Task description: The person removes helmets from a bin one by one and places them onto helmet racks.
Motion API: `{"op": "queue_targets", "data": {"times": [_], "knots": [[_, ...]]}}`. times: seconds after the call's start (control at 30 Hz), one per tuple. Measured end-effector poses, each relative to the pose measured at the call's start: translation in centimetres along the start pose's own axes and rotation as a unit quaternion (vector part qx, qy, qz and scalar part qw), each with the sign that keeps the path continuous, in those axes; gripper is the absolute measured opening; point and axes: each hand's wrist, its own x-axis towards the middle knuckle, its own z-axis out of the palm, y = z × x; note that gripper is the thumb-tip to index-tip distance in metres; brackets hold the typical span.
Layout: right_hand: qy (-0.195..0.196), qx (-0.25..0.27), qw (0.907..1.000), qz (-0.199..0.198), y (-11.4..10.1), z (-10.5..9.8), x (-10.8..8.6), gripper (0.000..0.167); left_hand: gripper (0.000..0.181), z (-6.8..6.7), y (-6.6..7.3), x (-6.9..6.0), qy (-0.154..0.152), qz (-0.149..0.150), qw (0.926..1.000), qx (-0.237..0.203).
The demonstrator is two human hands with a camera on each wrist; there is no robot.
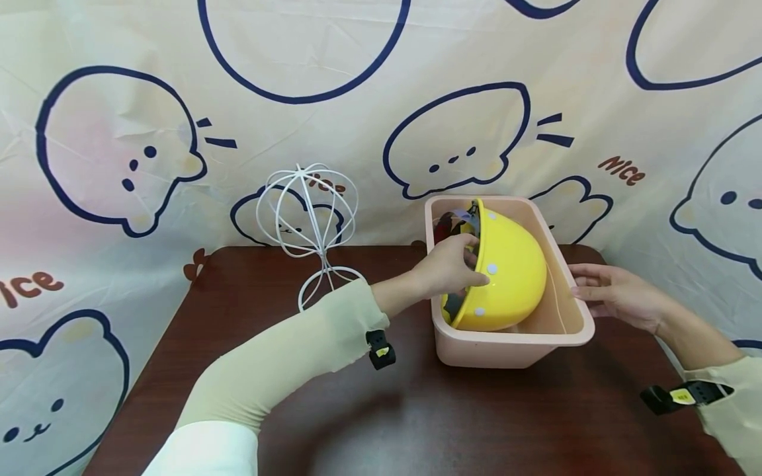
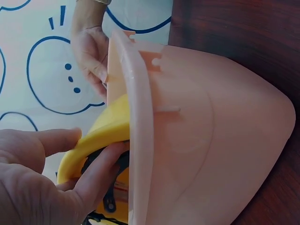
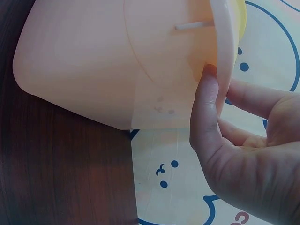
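Observation:
A yellow hard hat (image 1: 516, 268) lies on its side in a pink plastic bin (image 1: 506, 354), its hollow facing left. With thumb and fingers my left hand (image 1: 445, 266) pinches the hat's rim; in the left wrist view the thumb is outside the yellow brim (image 2: 101, 133) and the other fingers reach inside, near dark straps. My right hand (image 1: 628, 295) holds the bin's right rim, and the right wrist view shows its fingers on both sides of that edge (image 3: 224, 56). Part of the hat's lower side is hidden by the bin wall.
A white wire stand (image 1: 321, 248) with a round cage top stands on the dark wooden table (image 1: 452, 423), left of the bin. Dark and coloured items (image 1: 443, 228), partly hidden, show in the bin's left back corner. A printed cloth (image 1: 333, 125) hangs behind the table.

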Motion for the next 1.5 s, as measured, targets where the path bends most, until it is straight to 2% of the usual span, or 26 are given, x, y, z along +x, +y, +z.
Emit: {"op": "queue_targets", "data": {"times": [0.2,0.6,0.73,1.07,1.3,1.5], "knots": [[0.002,-0.001,1.0,0.002,-0.2,0.0,-0.1,0.072,0.062,0.7,0.3,0.1,0.031,0.026,0.9976,0.055],[0.0,-0.002,1.0,0.002,-0.2,0.0,0.0,0.071,0.051,1.8,0.5,0.1,0.08,0.035,0.9879,0.128],[0.002,-0.007,1.0,0.006,-0.2,0.1,0.0,0.072,0.05,2.0,0.5,0.0,0.093,0.038,0.9854,0.137],[0.004,-0.008,1.0,0.004,0.0,0.1,0.0,0.072,0.032,1.6,0.6,-0.2,0.128,0.032,0.9852,0.11],[-0.001,-0.005,1.0,0.003,0.0,-0.1,0.1,0.07,0.034,0.3,0.9,-0.5,0.134,0.032,0.9874,0.077],[-0.004,-0.009,0.9999,0.006,-0.1,-0.2,0.2,0.069,0.037,-1.0,1.6,-0.9,0.139,0.044,0.9891,0.023]]}}
